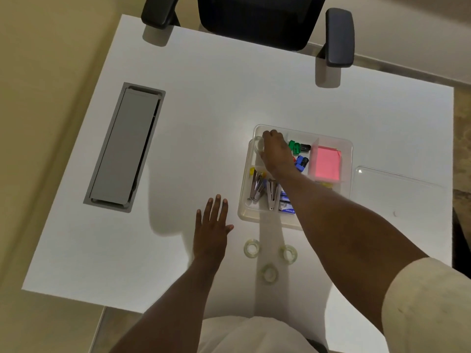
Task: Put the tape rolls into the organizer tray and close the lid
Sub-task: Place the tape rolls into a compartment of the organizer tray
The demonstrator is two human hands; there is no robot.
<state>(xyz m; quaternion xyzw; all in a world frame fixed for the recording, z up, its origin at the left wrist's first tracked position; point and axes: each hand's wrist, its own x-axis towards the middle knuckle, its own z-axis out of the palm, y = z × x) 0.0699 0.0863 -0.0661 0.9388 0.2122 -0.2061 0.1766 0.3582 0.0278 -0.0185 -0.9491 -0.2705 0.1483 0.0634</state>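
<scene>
Right hand (276,151) holds tape roll (259,144) inside tray (349,146) far-left corner.

The fingers (267,135) of the right hand (276,152) are curled out of sight over a clear tape roll (259,144), barely distinguishable in the upper left compartment of the organizer tray (348,146). The tray's middle compartments are partly covered by the forearm. The chair (257,19) is cut off by the top edge. The lid (397,192), right of centre, is traced only by faint edges.
</scene>
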